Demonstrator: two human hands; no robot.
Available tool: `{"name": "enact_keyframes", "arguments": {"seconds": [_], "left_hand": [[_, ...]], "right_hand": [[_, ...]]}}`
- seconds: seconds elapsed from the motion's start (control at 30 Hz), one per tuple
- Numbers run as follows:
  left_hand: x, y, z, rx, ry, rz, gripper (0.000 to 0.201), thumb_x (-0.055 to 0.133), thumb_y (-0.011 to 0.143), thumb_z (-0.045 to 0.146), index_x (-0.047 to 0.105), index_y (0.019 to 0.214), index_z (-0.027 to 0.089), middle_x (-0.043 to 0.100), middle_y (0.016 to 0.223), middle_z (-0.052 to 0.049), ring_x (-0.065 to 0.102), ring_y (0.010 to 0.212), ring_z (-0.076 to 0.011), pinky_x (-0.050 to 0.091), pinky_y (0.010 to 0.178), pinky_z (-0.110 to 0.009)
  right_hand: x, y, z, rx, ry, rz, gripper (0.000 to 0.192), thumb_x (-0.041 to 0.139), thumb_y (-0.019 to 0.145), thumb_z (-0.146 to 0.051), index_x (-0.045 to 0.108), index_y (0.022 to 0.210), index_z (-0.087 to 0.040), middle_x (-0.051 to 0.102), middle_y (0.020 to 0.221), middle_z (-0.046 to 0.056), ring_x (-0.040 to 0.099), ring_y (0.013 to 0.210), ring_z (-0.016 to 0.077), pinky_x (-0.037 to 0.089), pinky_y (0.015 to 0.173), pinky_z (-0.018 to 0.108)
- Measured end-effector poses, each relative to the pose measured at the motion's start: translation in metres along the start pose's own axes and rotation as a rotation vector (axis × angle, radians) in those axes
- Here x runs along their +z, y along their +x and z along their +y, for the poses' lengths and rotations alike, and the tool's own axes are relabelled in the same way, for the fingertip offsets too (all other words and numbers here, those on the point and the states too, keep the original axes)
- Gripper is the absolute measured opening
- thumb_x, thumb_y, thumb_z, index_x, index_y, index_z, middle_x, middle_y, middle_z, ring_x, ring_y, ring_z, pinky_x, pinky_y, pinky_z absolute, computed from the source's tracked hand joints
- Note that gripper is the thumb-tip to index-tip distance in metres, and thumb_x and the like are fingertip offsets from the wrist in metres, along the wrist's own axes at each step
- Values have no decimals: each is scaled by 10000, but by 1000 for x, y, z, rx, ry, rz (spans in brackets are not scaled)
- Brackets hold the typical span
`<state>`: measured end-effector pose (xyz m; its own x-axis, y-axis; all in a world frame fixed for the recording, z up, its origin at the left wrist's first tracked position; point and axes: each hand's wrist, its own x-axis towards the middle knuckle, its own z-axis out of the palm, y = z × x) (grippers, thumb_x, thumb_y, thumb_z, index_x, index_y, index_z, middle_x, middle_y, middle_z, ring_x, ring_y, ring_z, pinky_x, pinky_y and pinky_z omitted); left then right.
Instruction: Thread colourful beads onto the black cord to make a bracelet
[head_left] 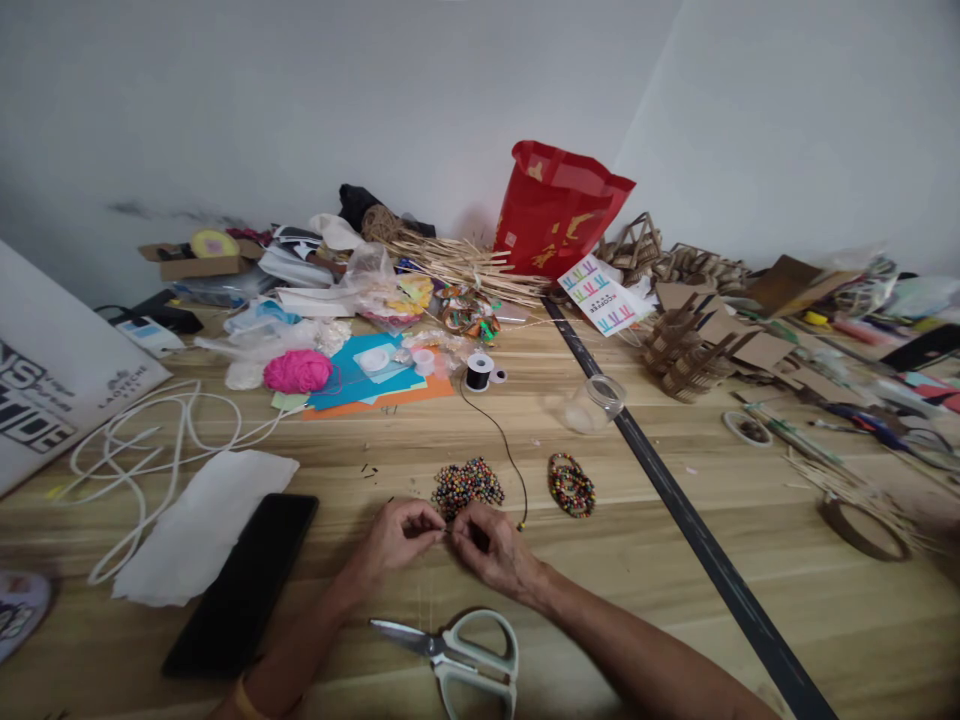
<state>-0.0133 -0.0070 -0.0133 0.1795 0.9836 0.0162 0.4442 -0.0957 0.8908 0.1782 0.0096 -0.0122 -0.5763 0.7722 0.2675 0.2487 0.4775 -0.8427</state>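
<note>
My left hand [397,541] and my right hand [491,550] meet fingertip to fingertip low on the wooden table [660,560], pinching something small between them, too small to make out. A black thread [504,445] runs from the right hand up to a black spool [478,371]. Just beyond the fingers lies a pile of multicoloured beads [468,485], with a beaded bracelet [571,485] to its right. White-handled scissors [457,650] lie shut below my wrists.
A black phone [244,580] and white paper [202,525] lie at the left, beside a white cord [135,450]. A clear jar [596,402], pink yarn [298,371], coloured paper, a red bag [555,208] and cardboard pieces crowd the back. A black strip [697,540] crosses the table.
</note>
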Motion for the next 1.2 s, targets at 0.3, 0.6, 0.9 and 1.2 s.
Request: {"name": "enact_keyframes", "arguments": {"seconds": [0.3,0.6,0.9,1.2], "left_hand": [[0,0,3,-22,-31,-2,70,631,666,164,694,660,135,675,631,-33,589,606,-150,466,582,-229],[0,1,4,-45,-36,-14,63,626,668,146,684,656,126,675,634,-39,596,606,-153,467,581,-232],[0,1,2,-46,-40,-18,73,614,666,129,687,666,134,680,640,-35,599,609,-151,466,580,-227],[0,0,4,-26,-40,-19,82,609,669,138,691,667,136,694,655,-42,616,632,-159,474,602,-232]], "right_hand": [[0,0,2,1,-3,-13,78,506,799,-135,558,748,-164,533,665,0,481,594,105,355,542,194],[0,0,2,-6,5,-8,78,511,799,-133,559,745,-163,533,665,0,483,591,104,355,541,193],[0,0,3,-2,5,-16,79,513,799,-126,561,749,-164,540,669,1,493,600,106,363,546,191],[-1,0,3,-17,2,-20,83,501,800,-138,561,752,-166,538,666,4,494,603,114,369,550,202]]}}
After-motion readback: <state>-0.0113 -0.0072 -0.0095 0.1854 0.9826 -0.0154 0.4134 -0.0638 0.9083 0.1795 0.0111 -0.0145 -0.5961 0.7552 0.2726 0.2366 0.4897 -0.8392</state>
